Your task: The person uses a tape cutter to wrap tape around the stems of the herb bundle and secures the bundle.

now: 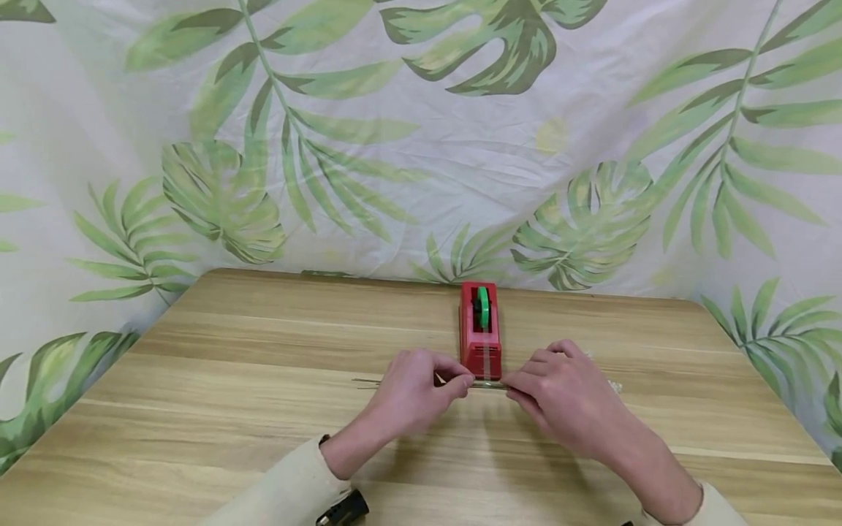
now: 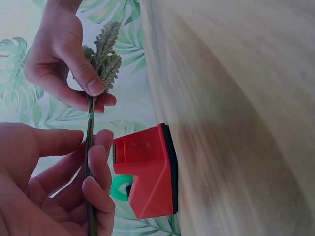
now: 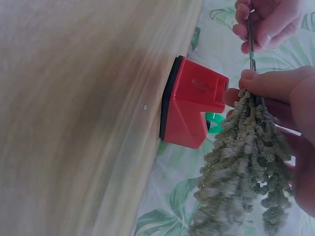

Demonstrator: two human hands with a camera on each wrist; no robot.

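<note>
Left hand (image 1: pixel 417 387) and right hand (image 1: pixel 569 398), each grip narrow, hold 1 flower bundle (image 3: pixel 241 157) just in front of the red tape dispenser (image 1: pixel 480 343), near the worktop's (image 1: pixel 263 336) far edge; both side edges lie well apart.

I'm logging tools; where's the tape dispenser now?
In the head view, the tape dispenser stands slightly right of centre on the table, just beyond the gap between the left hand and right hand.
</note>
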